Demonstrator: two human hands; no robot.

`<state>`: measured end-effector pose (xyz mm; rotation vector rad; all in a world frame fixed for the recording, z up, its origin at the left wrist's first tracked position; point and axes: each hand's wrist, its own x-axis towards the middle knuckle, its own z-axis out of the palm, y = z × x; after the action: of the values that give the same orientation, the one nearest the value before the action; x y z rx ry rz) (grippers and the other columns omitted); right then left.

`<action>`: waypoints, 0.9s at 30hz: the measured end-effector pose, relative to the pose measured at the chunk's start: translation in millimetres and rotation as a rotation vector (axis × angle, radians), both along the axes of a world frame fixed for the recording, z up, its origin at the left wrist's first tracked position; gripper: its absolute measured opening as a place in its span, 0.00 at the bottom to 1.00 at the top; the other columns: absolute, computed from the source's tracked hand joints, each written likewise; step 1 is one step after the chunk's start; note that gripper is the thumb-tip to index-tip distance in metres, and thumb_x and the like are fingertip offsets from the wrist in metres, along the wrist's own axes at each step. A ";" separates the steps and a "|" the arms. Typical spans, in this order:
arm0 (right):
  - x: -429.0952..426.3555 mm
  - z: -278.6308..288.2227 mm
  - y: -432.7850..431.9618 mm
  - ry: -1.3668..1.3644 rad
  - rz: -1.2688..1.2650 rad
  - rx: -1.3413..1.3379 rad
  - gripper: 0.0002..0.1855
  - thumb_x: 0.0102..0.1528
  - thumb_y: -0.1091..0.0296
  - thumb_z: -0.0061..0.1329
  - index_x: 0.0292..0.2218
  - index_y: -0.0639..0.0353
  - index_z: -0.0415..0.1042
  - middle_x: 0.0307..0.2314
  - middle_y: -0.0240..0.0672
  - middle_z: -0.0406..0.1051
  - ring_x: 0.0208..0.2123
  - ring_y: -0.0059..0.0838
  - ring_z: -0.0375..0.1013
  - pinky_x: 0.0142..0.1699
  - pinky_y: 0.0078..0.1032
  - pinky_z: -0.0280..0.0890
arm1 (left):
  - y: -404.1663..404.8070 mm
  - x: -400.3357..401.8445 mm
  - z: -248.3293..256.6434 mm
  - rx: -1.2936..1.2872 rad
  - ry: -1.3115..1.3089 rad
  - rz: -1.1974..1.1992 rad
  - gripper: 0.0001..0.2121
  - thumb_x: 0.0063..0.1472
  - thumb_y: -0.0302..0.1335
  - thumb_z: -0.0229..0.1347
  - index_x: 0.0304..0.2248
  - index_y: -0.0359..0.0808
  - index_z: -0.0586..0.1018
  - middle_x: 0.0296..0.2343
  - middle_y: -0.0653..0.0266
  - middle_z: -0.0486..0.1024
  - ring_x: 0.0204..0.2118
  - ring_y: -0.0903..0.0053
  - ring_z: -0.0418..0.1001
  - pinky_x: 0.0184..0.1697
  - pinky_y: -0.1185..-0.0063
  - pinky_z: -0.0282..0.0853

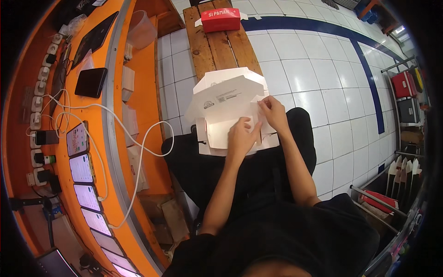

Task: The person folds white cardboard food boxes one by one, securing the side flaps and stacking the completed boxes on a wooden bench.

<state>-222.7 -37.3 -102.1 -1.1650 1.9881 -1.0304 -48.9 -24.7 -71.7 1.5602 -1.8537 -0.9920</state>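
Observation:
On my lap lies a white paperboard carton [228,135], partly folded, above a stack of flat white carton blanks [211,151]. Its raised panel [238,93] bears grey print and a printed code. My right hand [275,112] pinches a small side flap near the carton's right corner. My left hand [242,136] is over the carton's inner floor with its fingers apart, the thumb near the right side wall. A finished red carton [220,20] with white end flaps and writing stands at the far end of the wooden bench [226,52].
Along the orange counter [104,145] at left lie several lit phones [82,168], a black tablet [95,43] and a black device [91,82]. A white charging cable [140,169] hangs over its edge. Below are shelves with a clear plastic tub [142,31]. A metal rack [398,152] stands at right.

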 end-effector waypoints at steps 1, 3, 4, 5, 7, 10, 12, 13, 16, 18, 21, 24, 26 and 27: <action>0.7 0.7 1.7 0.003 -0.004 -0.001 0.14 0.60 0.61 0.55 0.36 0.67 0.78 0.24 0.41 0.79 0.27 0.31 0.80 0.35 0.29 0.72 | -5.4 -12.9 -5.9 0.120 0.051 -0.016 0.16 0.62 0.35 0.62 0.42 0.29 0.81 0.28 0.53 0.81 0.30 0.64 0.81 0.36 0.69 0.76; 2.8 2.3 5.3 -0.199 -0.044 0.060 0.13 0.58 0.63 0.56 0.33 0.68 0.78 0.23 0.42 0.79 0.25 0.31 0.81 0.33 0.29 0.72 | -14.0 -22.8 -17.5 0.241 0.101 -0.040 0.17 0.63 0.37 0.61 0.42 0.28 0.82 0.27 0.52 0.82 0.31 0.65 0.83 0.35 0.71 0.77; 4.5 3.2 7.4 -0.222 -0.053 0.059 0.13 0.58 0.64 0.56 0.33 0.68 0.77 0.22 0.42 0.79 0.25 0.31 0.81 0.33 0.28 0.73 | -17.8 -23.1 -23.6 0.295 0.157 0.000 0.16 0.64 0.36 0.59 0.41 0.28 0.83 0.26 0.52 0.83 0.30 0.67 0.83 0.34 0.73 0.78; 4.3 4.5 7.5 -0.222 -0.061 0.058 0.13 0.58 0.64 0.56 0.33 0.68 0.77 0.22 0.42 0.79 0.25 0.31 0.81 0.33 0.28 0.73 | -21.5 -23.9 -29.6 0.349 0.213 0.042 0.16 0.65 0.34 0.58 0.40 0.27 0.84 0.26 0.53 0.83 0.30 0.69 0.84 0.33 0.74 0.79; 8.0 6.3 8.9 -0.294 -0.106 0.126 0.12 0.57 0.64 0.56 0.33 0.67 0.77 0.22 0.44 0.79 0.25 0.34 0.81 0.34 0.29 0.73 | -23.9 -22.8 -37.4 0.382 0.255 0.046 0.15 0.66 0.32 0.56 0.40 0.26 0.84 0.28 0.54 0.83 0.28 0.74 0.83 0.30 0.76 0.80; 13.4 2.6 14.3 -0.092 0.014 0.071 0.11 0.57 0.65 0.56 0.32 0.66 0.76 0.22 0.44 0.79 0.24 0.37 0.80 0.32 0.31 0.72 | -22.2 -23.9 -43.7 0.466 0.440 0.141 0.14 0.67 0.30 0.55 0.42 0.25 0.83 0.30 0.56 0.83 0.27 0.74 0.82 0.30 0.77 0.80; 16.8 5.8 20.2 0.010 0.068 0.075 0.11 0.58 0.65 0.55 0.31 0.67 0.76 0.24 0.46 0.79 0.26 0.35 0.81 0.34 0.30 0.72 | -26.2 -20.9 -50.3 0.489 0.514 0.179 0.14 0.67 0.29 0.54 0.43 0.24 0.83 0.30 0.57 0.82 0.29 0.74 0.82 0.31 0.77 0.81; 19.2 8.9 21.7 0.116 0.128 0.077 0.12 0.59 0.65 0.55 0.30 0.67 0.75 0.26 0.48 0.79 0.28 0.33 0.81 0.35 0.29 0.73 | -28.4 -18.9 -55.5 0.482 0.512 0.177 0.14 0.67 0.29 0.54 0.43 0.24 0.83 0.30 0.57 0.82 0.29 0.74 0.82 0.31 0.77 0.81; 23.0 3.9 23.6 -0.124 0.126 0.090 0.10 0.61 0.67 0.53 0.33 0.67 0.72 0.29 0.42 0.78 0.30 0.29 0.79 0.34 0.27 0.71 | -33.3 -15.0 -64.2 0.333 0.374 0.158 0.15 0.68 0.29 0.54 0.45 0.24 0.82 0.31 0.57 0.82 0.31 0.74 0.82 0.31 0.76 0.82; 19.2 6.4 22.1 -0.490 0.110 0.204 0.09 0.63 0.68 0.52 0.37 0.65 0.68 0.31 0.36 0.74 0.33 0.23 0.76 0.34 0.22 0.69 | -36.0 -15.8 -61.5 0.528 0.591 0.085 0.16 0.70 0.29 0.53 0.48 0.24 0.79 0.33 0.56 0.82 0.32 0.73 0.82 0.32 0.76 0.83; 20.0 -1.3 21.4 -0.548 0.032 0.139 0.09 0.63 0.67 0.53 0.36 0.63 0.68 0.34 0.38 0.74 0.34 0.20 0.76 0.34 0.20 0.69 | -41.0 -16.8 -46.1 0.634 0.633 0.112 0.16 0.71 0.29 0.51 0.50 0.23 0.78 0.35 0.57 0.81 0.32 0.73 0.82 0.32 0.75 0.83; 27.8 3.4 18.1 -0.173 0.042 -0.012 0.11 0.60 0.68 0.55 0.37 0.67 0.70 0.33 0.47 0.72 0.33 0.41 0.75 0.37 0.36 0.69 | -43.7 -19.5 -43.0 0.475 0.390 0.063 0.15 0.72 0.28 0.49 0.48 0.24 0.78 0.35 0.58 0.81 0.32 0.74 0.82 0.32 0.76 0.82; 37.9 10.8 15.1 0.053 0.065 -0.144 0.08 0.58 0.72 0.51 0.37 0.69 0.71 0.33 0.53 0.69 0.39 0.55 0.68 0.44 0.45 0.65 | -51.1 -17.5 -48.7 0.502 0.405 0.011 0.15 0.72 0.28 0.49 0.47 0.24 0.79 0.35 0.58 0.81 0.32 0.74 0.82 0.32 0.77 0.82; 39.4 10.0 14.0 0.048 0.064 -0.130 0.08 0.58 0.72 0.51 0.37 0.69 0.71 0.33 0.53 0.69 0.39 0.55 0.68 0.44 0.45 0.65 | -54.4 -18.2 -50.7 0.517 0.430 -0.049 0.14 0.72 0.28 0.49 0.46 0.24 0.79 0.34 0.59 0.81 0.31 0.75 0.81 0.31 0.77 0.81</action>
<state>-183.3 -23.3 -92.1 -1.3258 1.9309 -1.1226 -67.1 -79.1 -122.4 1.4151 -1.4059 -1.7749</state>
